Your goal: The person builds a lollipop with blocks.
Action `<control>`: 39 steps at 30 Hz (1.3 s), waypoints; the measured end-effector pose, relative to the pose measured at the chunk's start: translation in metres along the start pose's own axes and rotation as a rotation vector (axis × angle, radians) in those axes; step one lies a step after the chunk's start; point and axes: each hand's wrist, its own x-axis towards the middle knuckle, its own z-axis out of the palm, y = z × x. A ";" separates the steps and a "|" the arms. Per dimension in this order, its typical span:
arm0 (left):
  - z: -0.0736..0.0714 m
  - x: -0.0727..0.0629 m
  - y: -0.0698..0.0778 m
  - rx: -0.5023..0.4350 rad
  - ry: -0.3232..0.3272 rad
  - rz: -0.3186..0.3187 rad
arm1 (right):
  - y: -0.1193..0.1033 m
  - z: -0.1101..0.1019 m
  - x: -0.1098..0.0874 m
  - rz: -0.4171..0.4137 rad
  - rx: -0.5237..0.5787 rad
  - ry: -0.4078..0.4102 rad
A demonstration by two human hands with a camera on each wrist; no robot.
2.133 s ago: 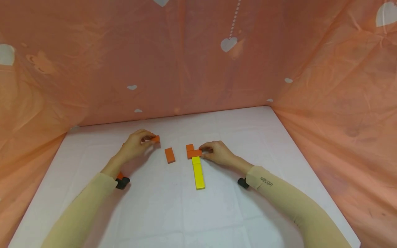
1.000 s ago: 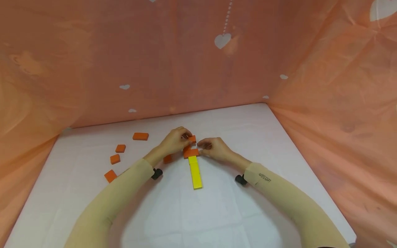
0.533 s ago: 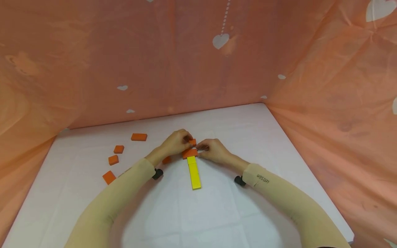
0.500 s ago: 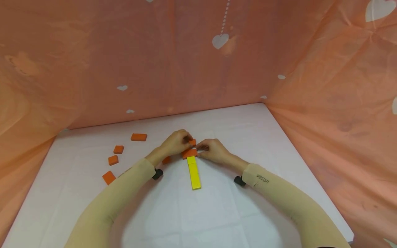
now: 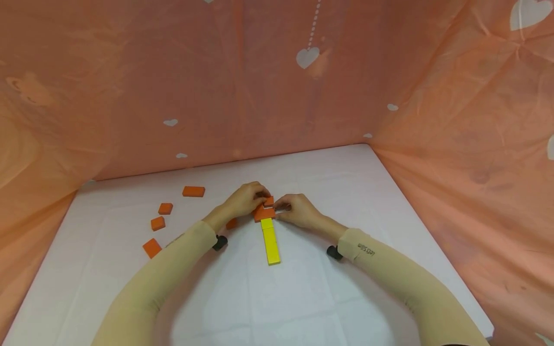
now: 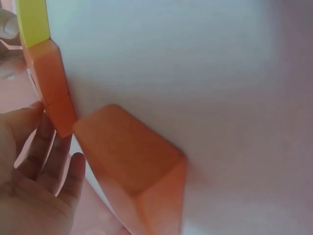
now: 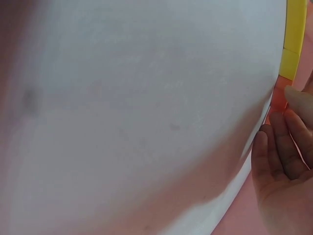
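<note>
My left hand (image 5: 245, 199) pinches a small orange block (image 5: 269, 202) just behind a flat orange block (image 5: 265, 214) in the head view. A narrow gap shows between part of the two blocks. Its fingers partly cover more orange at the left. My right hand (image 5: 299, 211) rests at the flat block's right end, thumb and fingertips by it, fingers loosely bent. A row of yellow blocks (image 5: 270, 245) runs from the orange ones toward the person. In the right wrist view, the thumb (image 7: 297, 100) lies against an orange block (image 7: 279, 95).
Several loose orange blocks lie at the left: a long one (image 5: 193, 191), two small ones (image 5: 165, 208) and one partly behind the left sleeve (image 5: 152, 247). Another orange block (image 5: 232, 223) sits under the left wrist. A white cloth (image 5: 298, 298) covers the table; a pink curtain (image 5: 259, 86) stands behind.
My left hand has carried the small orange block from the left to the orange group, then lowered it toward the flat block. The right hand stays near the flat block's end.
</note>
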 end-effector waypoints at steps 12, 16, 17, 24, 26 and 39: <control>-0.002 0.000 0.000 0.037 -0.022 0.000 | 0.002 0.003 0.000 -0.004 -0.010 0.003; -0.002 0.000 0.000 0.034 -0.034 -0.002 | 0.001 0.002 0.000 0.002 -0.010 0.013; -0.002 0.000 0.000 0.033 -0.037 -0.002 | 0.000 0.002 -0.001 0.005 -0.003 0.019; -0.002 0.001 -0.001 0.026 -0.056 -0.002 | 0.001 0.001 -0.001 -0.003 0.012 0.057; -0.002 0.001 0.000 0.030 -0.060 -0.002 | 0.001 0.001 0.000 -0.024 0.000 0.058; -0.004 -0.002 -0.002 0.033 -0.059 -0.006 | 0.002 0.002 0.002 -0.059 -0.070 0.017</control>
